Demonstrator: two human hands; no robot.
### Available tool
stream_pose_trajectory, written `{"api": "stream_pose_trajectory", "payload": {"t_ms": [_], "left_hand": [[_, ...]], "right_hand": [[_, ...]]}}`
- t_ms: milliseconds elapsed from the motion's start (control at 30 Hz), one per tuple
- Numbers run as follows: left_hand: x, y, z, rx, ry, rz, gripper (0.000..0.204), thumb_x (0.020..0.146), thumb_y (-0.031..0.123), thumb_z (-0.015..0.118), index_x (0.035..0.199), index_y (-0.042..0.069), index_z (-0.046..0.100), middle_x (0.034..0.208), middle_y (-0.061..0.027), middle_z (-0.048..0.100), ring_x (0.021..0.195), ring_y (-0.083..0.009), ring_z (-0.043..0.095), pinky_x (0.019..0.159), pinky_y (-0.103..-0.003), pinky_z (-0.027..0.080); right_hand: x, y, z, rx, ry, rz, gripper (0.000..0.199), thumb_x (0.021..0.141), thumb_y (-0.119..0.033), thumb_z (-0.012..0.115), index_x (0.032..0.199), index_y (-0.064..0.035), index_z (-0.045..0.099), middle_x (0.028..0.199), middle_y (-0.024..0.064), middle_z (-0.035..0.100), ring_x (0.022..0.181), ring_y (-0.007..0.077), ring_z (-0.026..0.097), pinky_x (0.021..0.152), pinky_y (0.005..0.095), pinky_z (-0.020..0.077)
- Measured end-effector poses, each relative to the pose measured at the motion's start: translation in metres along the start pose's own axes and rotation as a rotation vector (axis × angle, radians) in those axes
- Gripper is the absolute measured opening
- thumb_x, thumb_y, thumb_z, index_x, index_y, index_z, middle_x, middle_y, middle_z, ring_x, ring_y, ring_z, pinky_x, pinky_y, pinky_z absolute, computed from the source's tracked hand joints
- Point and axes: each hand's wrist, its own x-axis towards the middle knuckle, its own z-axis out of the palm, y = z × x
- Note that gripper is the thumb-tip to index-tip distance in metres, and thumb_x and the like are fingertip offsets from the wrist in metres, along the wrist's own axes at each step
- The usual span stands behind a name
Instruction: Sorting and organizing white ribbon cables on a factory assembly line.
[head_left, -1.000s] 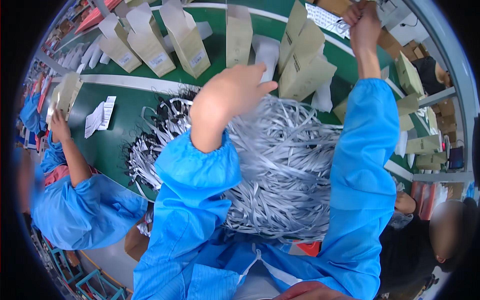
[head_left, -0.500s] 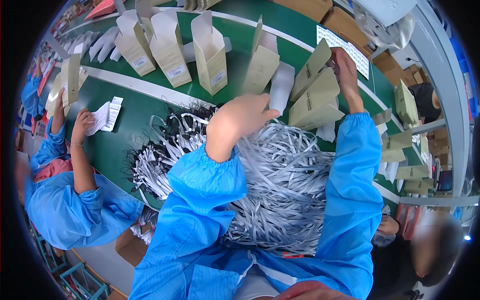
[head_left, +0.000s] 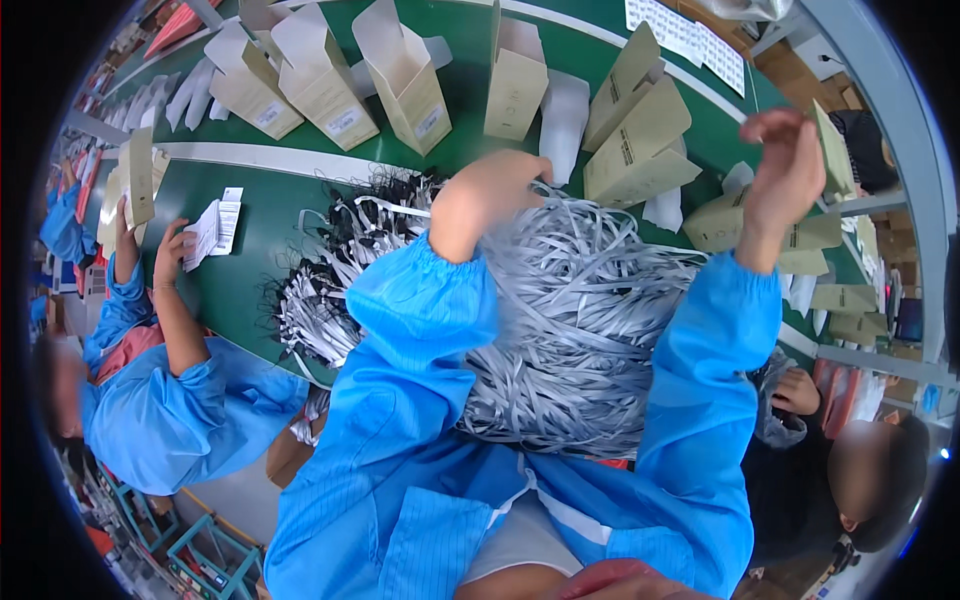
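Note:
My left hand (head_left: pixel 487 198) is over the far part of a big heap of white flat straps with black cord ends (head_left: pixel 570 330). Motion smears its fingers, so I cannot tell whether they grip a strap. My right hand (head_left: pixel 785 180) is raised beyond the heap's right side, fingers apart and no item visible in them. It is near an open beige carton (head_left: pixel 830 150) and above another beige carton (head_left: pixel 715 222). Left of it stand two open cartons, the nearer one (head_left: pixel 640 150) tilted. A white wrapped piece (head_left: pixel 563 125) lies between cartons, just beyond my left hand.
Several open beige cartons (head_left: pixel 405 85) line the green table (head_left: pixel 270 225) at the back. A co-worker's hand (head_left: pixel 172 250) on the left holds printed paper (head_left: pixel 205 235). Label sheets (head_left: pixel 690 40) lie far right. A grey metal post (head_left: pixel 895 130) stands at the right; another person sits below it.
My right hand has left the tilted carton and swung right. My left hand remains over the straps, its fingers lower. The whole view has shifted slightly.

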Motion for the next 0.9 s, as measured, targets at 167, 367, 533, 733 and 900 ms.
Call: {"api": "stream_pose_trajectory", "payload": {"t_ms": [167,367,533,733,900], "left_hand": [[-0.012,-0.016,0.014,0.038,0.017,0.05,0.038,0.078,0.017,0.076,0.113,0.006,0.064,0.105,-0.0185,0.067,0.1,-0.0379,0.063,0.085,-0.042,0.05],[-0.014,0.025,-0.004,0.101,-0.148,-0.01,0.051,0.079,0.019,0.078,0.124,0.006,0.059,0.117,-0.0157,0.064,0.107,-0.037,0.06,0.089,-0.042,0.049],[-0.031,0.065,-0.023,-0.113,-0.102,0.142,0.055,0.082,0.023,0.076,0.128,0.001,0.055,0.118,-0.0179,0.064,0.106,-0.0389,0.06,0.088,-0.043,0.049],[-0.023,0.077,-0.008,-0.129,-0.424,0.351,0.049,0.09,0.021,0.069,0.131,-0.001,0.052,0.117,-0.0188,0.066,0.108,-0.0376,0.062,0.088,-0.042,0.049],[-0.026,0.04,-0.012,0.179,-0.14,0.136,0.045,0.093,0.02,0.066,0.132,0.002,0.052,0.117,-0.018,0.066,0.105,-0.0365,0.063,0.085,-0.042,0.05]], "right_hand": [[-0.068,-0.042,0.068,-0.345,-0.451,0.531,0.037,0.099,-0.031,0.057,0.082,0.0001,0.066,0.063,0.003,0.06,0.056,0.0144,0.053,0.052,0.032,0.0397],[-0.123,0.036,0.084,-0.755,-0.83,0.311,0.027,0.09,-0.027,0.066,0.089,-0.0002,0.067,0.073,0.0167,0.06,0.067,0.0328,0.059,0.059,0.0416,0.0448],[-0.089,-0.036,0.069,-0.421,-0.719,0.193,0.02,0.091,-0.02,0.064,0.091,-0.0009,0.067,0.083,0.0151,0.061,0.074,0.0332,0.06,0.064,0.0417,0.0455],[-0.081,-0.062,0.046,-0.375,-0.687,0.236,0.018,0.091,-0.017,0.065,0.091,0.0008,0.066,0.087,0.0152,0.063,0.073,0.0292,0.061,0.064,0.039,0.0453],[-0.099,0.01,0.044,-0.546,-0.788,0.35,0.024,0.087,-0.021,0.071,0.087,0.0028,0.065,0.076,0.0156,0.064,0.067,0.0282,0.061,0.062,0.0382,0.0459]]}}
